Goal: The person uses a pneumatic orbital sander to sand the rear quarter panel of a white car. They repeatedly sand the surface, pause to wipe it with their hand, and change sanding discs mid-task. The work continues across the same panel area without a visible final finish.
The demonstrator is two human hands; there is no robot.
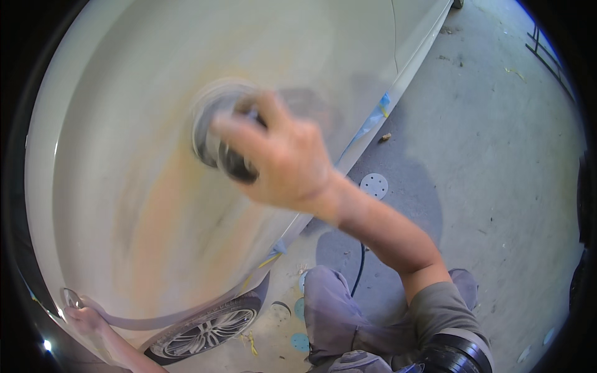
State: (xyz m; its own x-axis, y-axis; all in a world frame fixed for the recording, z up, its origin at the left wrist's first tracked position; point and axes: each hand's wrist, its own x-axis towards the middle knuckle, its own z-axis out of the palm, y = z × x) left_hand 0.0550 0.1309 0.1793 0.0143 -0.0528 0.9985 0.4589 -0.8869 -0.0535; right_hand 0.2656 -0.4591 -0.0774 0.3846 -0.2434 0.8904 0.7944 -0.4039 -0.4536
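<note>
My right hand (289,152), blurred by motion, is closed around a round palm sander (239,158). The sander's disc lies against a pale car body panel (124,81), over blurred tan and yellowish patches. At the lower left, my left hand (88,320) touches the panel's edge beside a small shiny oval piece (72,298); its fingers are too small and partly hidden to make out their grip.
A car wheel (205,332) sits below the panel. Blue masking film (373,118) hangs along the panel's lower edge. On the concrete floor (497,155) lie a perforated sanding disc (374,186), blue-green discs (300,342) and a dark hose (359,273). A black metal frame (550,62) stands at the far right.
</note>
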